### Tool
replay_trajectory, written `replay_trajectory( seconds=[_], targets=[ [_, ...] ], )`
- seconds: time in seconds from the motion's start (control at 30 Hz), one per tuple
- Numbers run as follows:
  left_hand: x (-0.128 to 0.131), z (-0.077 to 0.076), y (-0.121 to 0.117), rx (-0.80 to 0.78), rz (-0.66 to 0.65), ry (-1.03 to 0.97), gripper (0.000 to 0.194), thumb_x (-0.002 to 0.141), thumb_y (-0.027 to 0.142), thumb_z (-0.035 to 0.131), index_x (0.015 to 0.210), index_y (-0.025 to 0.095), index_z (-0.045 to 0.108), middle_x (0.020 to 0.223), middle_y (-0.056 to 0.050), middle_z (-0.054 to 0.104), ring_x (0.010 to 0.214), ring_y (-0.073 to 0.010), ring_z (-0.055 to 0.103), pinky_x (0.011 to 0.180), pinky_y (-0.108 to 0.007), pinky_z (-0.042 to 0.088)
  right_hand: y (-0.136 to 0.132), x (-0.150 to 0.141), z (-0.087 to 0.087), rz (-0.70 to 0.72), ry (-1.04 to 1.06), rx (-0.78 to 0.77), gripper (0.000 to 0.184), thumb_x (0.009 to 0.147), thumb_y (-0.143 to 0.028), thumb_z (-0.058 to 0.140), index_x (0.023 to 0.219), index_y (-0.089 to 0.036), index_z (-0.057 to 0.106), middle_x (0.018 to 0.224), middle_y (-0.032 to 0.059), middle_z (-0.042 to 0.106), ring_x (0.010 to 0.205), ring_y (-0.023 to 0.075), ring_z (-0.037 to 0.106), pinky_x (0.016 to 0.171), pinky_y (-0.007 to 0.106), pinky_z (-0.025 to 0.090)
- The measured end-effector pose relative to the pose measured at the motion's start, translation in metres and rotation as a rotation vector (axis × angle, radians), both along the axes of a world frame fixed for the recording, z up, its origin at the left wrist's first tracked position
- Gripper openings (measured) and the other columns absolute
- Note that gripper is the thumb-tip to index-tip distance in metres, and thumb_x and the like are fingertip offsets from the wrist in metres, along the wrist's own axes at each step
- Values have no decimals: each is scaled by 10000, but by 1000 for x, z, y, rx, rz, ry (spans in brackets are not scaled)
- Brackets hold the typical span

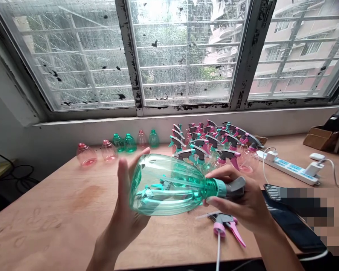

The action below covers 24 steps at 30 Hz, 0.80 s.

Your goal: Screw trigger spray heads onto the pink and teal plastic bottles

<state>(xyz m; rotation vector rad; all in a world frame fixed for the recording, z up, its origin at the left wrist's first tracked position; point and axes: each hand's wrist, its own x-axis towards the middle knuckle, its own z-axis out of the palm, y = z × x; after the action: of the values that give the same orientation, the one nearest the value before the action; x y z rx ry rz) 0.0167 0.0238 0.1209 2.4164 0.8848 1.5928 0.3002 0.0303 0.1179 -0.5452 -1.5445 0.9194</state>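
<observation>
A clear green spray bottle (166, 184) lies on its side in the air above the table, its base to the left. My left hand (124, 210) is wrapped round the base end, thumb up along the near side. At the neck, my right hand (240, 199) grips the turquoise collar (220, 187) and grey trigger head (235, 187) with fingers above and thumb below. Turquoise and grey shapes show through the bottle wall. Under my right hand, a loose pink and grey trigger sprayer (223, 224) rests on the table with its white tube pointing toward me.
Several pink and green bottles without heads (129, 143) stand at the back left. Assembled spray bottles (206, 145) crowd the back centre. To the right are a power strip (290, 167), dark phones (296, 226) and a cardboard box (322, 139). Windows line the wall behind.
</observation>
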Motion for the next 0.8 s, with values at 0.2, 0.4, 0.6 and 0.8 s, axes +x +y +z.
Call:
replay_trajectory(
  seconds=[0.2,0.4,0.6,0.8],
  targets=[
    [2,8,-5,-133,95,16,1296,815,379,956,1753,413,62,1818,-129,292,1654,-421,330,1301,-645,400,1,-4,-1,-22,-29,24,275,891,-288,922,1108,-282,754,826,-19,773,567,133,710,521,197,620],
    [8,13,-9,-99,69,-5,1147,824,450,939,1731,390,239,1818,-115,277,1639,-424,341,1281,-610,451,1,-4,0,-20,-11,12,271,868,-288,940,1067,-255,759,778,-14,756,522,138,700,469,206,570],
    [0,6,-4,-16,20,-9,1062,932,214,841,1733,440,183,1828,-89,261,1674,-397,284,1287,-636,417,0,-2,1,11,13,-67,320,853,-361,955,1073,-227,766,814,16,770,560,171,738,473,238,570],
    [1,3,-4,-6,12,-38,1288,806,287,967,1750,410,100,1791,-128,325,1591,-372,416,1273,-590,440,0,-3,0,-56,-10,16,310,848,-271,955,1094,-253,769,834,-2,776,604,165,738,522,230,615]
  ],
)
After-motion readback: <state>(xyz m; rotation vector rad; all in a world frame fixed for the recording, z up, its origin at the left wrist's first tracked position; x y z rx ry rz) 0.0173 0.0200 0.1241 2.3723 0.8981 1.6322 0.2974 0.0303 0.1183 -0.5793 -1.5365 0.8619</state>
